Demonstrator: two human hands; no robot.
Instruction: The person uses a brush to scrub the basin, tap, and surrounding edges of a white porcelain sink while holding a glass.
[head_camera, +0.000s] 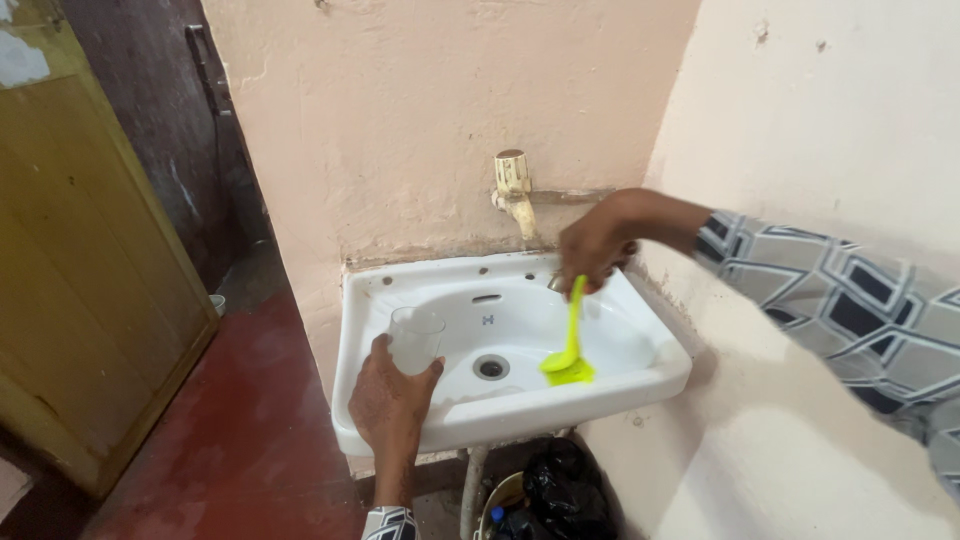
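Glass (415, 340), clear and upright, sits gripped in your left hand (390, 400) over the white sink's (640, 385) left rim. Further right, your right hand (595, 245) is closed around a yellow-green brush (570, 350), bristles touching the basin below the wall tap (514, 190).

Glass (415, 338): 1, clear, upright, held over the sink's left rim. Brush (569, 350): 1, neon yellow-green, handle up, head down inside the basin.
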